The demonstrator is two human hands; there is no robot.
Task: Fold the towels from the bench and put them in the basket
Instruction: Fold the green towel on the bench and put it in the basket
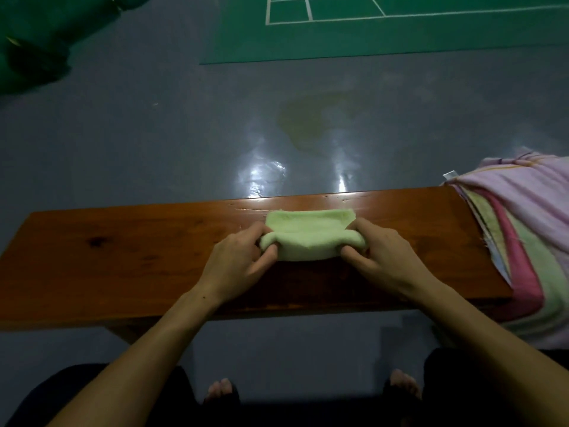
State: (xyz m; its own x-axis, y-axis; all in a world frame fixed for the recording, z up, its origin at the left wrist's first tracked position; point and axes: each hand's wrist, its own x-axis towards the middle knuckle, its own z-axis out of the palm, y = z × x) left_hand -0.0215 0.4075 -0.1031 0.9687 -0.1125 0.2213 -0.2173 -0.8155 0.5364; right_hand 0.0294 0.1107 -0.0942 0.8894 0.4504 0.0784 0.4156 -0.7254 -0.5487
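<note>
The small green towel lies on the bench a little right of its middle, its long axis running from 9 o'clock to 3 o'clock, parallel to the bench's far edge. It is already partly folded: a near layer is raised and rolled over towards 12 o'clock, with a flat strip still showing beyond it. The left hand holds the towel's 9 o'clock end, the right hand its 3 o'clock end, each with fingers curled and pinching the doubled cloth, thumbs on the near side. Both hands sit about equally close, so the next fold looks like a two-handed push away from the body. At 3 o'clock, well apart, a heap of pink and striped towels hangs over the bench end. No basket is in view.
</note>
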